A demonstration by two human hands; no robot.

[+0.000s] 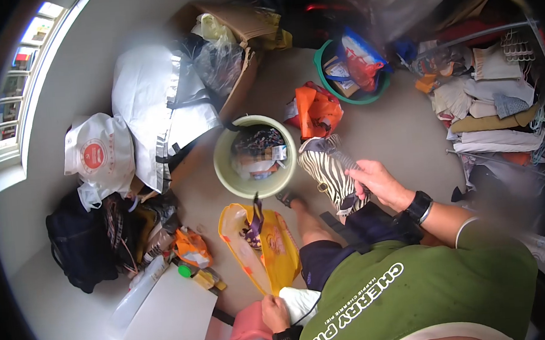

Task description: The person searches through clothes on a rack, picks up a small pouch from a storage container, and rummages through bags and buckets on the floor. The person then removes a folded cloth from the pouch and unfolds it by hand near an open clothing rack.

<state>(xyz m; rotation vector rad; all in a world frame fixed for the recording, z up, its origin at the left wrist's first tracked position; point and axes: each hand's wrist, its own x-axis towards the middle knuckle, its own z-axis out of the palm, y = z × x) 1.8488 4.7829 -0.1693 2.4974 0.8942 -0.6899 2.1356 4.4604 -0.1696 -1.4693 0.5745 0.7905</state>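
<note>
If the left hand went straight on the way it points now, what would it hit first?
Most likely the yellow bag: its near edge is at the fingertips of the left hand. Depth is hard to judge from this one view.

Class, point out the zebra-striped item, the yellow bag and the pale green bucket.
Zebra-striped item (327,169), head view: its striped surface.
Yellow bag (280,258), head view: its broad side.
Pale green bucket (224,159), head view: its inner wall.
</note>
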